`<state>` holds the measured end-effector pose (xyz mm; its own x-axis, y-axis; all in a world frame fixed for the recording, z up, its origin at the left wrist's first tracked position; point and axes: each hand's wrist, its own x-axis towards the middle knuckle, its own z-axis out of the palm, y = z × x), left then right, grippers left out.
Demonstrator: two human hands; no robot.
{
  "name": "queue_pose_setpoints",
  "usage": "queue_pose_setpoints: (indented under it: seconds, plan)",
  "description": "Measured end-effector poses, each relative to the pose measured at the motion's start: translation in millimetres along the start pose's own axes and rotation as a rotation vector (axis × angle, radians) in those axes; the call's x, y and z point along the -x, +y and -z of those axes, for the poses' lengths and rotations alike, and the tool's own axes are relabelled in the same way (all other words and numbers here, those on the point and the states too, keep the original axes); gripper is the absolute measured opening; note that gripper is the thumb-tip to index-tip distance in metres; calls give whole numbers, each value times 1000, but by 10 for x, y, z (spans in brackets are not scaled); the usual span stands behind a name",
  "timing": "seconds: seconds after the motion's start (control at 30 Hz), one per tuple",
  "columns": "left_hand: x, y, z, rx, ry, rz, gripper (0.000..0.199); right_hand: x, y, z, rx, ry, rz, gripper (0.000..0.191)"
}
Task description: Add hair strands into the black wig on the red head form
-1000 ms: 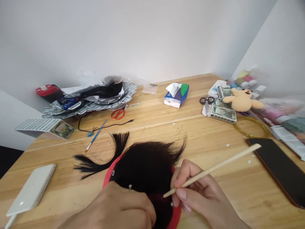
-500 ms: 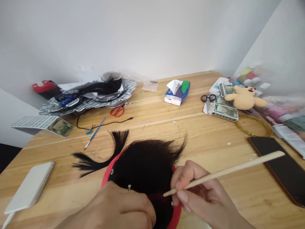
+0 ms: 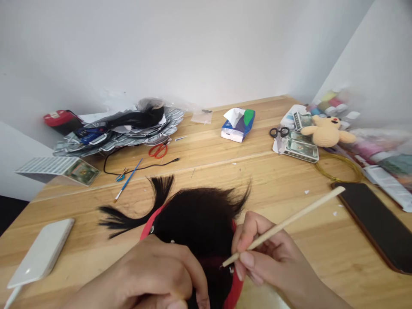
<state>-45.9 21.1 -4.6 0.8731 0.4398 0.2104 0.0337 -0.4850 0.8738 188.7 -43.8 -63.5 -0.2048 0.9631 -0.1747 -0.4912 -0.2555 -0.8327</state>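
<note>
In front of me lies a mass of black hair on a rounded form with a red edge. A small pin head shows on it, close to my left hand. Between the thumb and fingers of my right hand is a slim wooden-handled needle, slanting up to the right. Its thin dark tip points down at the form, just over a dark reddish strip. My left hand rests on the form's near left with fingers curled. What its fingertips pinch, if anything, is hidden.
A loose black hair tuft spreads left of the form. Around the table lie a white power bank-like block, a blue brush, red-handled scissors, a tissue pack, a phone and a crocheted toy.
My left hand has lifted and turned, its fingers now more arched. The needle's rear end has swung left and up, steepening its slant, while its tip stays close to the same spot.
</note>
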Motion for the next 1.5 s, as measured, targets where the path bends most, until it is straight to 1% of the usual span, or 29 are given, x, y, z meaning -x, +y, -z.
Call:
queue_pose_setpoints:
  seconds: [0.1, 0.23, 0.37, 0.47, 0.57, 0.67, 0.93, 1.1, 1.17, 1.3, 1.4, 1.5]
  plan:
    - [-31, 10, 3, -9, 19, -32, 42, 4, 29, -2, 35, -9, 33, 36]
    - [-13, -4, -16, 35, 36, -56, 42, -17, 121, 6, 73, -2, 90, 34]
    - [-30, 10, 7, 41, 10, -53, 42, -40, 135, -20, 130, -9, 176, 29]
    - [-57, 25, 31, 3, -32, -47, 42, -30, 51, -75, 216, 19, 154, 22]
    - [-67, 26, 26, 2, -12, -68, 41, -15, -18, -114, 230, 20, 147, 17]
    - [-61, 17, 5, 2, 25, -76, 41, -14, -31, -122, 253, 23, 118, 14]
    - [-7, -8, 10, 33, -13, -60, 39, -36, -39, -135, 250, 27, 107, 10]
    - [-31, 9, 11, 3, 8, -61, 39, -3, -19, -104, 266, 13, 121, 15]
    - [-19, 6, 7, 12, 1, -58, 39, 10, 15, -77, 223, -21, 125, 18]
    - [26, -25, -1, 23, -4, -31, 36, 17, 70, -30, 83, -61, 71, 28]
    - [47, -47, -9, 38, 25, -26, 33, 6, 69, -12, 56, -97, 49, 33]
    - [54, -53, -13, 48, 13, -28, 33, -3, 69, -2, 36, -131, 59, 33]
